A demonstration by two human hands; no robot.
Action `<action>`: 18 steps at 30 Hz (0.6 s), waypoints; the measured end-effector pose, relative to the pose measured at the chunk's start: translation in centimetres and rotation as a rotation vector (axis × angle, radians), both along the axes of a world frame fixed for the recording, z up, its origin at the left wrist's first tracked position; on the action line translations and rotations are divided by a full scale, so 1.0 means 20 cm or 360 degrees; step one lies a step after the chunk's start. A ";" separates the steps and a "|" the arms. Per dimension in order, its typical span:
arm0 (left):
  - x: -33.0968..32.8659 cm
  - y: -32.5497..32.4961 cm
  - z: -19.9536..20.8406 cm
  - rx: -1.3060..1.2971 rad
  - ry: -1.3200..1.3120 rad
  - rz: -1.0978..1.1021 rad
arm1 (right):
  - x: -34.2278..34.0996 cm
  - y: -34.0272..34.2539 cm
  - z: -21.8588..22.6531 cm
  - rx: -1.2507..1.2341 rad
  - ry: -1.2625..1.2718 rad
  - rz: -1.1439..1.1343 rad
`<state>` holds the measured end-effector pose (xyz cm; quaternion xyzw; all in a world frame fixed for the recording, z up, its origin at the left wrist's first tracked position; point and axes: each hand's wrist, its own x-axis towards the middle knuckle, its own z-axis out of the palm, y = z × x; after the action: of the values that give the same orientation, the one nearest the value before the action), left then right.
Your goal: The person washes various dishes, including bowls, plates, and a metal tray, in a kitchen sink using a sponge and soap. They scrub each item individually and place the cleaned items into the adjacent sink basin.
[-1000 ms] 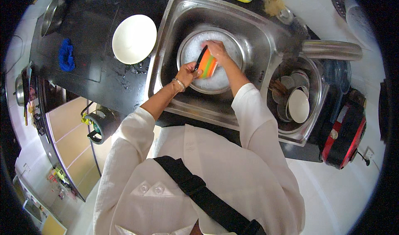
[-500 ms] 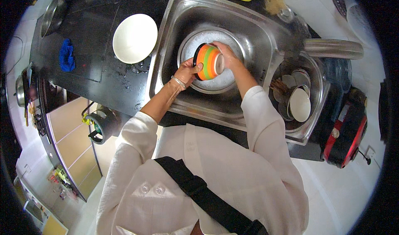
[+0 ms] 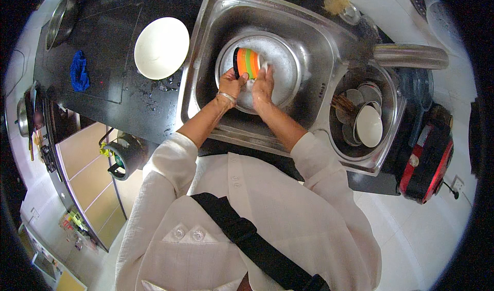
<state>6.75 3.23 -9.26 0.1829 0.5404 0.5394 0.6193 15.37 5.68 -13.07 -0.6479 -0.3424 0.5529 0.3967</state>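
Note:
A small striped bowl [image 3: 248,62] in orange and green, with a dark rim, is tipped on its side above a round metal basin [image 3: 286,75] in the large sink. My left hand [image 3: 230,86] grips it near the rim, thumb on the outer wall. Against the base end are the fingers of my right hand [image 3: 263,88], drawn together. Something white, foam or a cloth, shows at those fingertips; which it is I cannot tell. Sudsy water lies in the basin below. The bowl's inside faces left, out of sight.
Left of the sink [image 3: 197,59] a white bowl [image 3: 162,48] and a blue cloth [image 3: 80,71] lie on the wet black counter. The smaller right sink holds stacked dishes [image 3: 369,124] and chopsticks [image 3: 342,104]. A red and black appliance [image 3: 426,162] stands at the far right.
My right hand has come from the bowl's far side round to its base, nearer me. The bowl has shifted slightly left and away, still in my left hand.

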 end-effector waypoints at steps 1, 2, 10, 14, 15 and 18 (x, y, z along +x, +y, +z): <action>-0.02 -0.01 -0.02 -0.0022 0.0107 -0.0120 | 0.03 0.06 0.06 0.0182 -0.0327 0.0244; -0.02 0.00 0.00 -0.0032 0.0083 -0.0117 | 0.07 0.11 0.09 0.0365 -0.0649 0.0487; -0.01 0.02 -0.02 -0.0051 -0.0020 -0.0020 | 0.22 0.10 -0.14 -0.0120 0.0122 0.0598; -0.03 0.00 -0.02 -0.0064 -0.0112 -0.0066 | 0.17 0.11 -0.08 0.0245 -0.0166 0.0787; -0.03 0.00 -0.03 -0.0060 -0.0103 -0.0045 | 0.20 0.16 -0.11 0.0333 -0.0234 0.0856; -0.03 -0.02 -0.06 -0.0055 -0.0022 0.0001 | 0.28 0.31 -0.07 0.0313 -0.0611 0.1167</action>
<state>6.18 2.78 -10.41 0.1683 0.5454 0.5315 0.6258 20.95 11.79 -14.38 -0.5335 -0.6690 0.4913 0.1628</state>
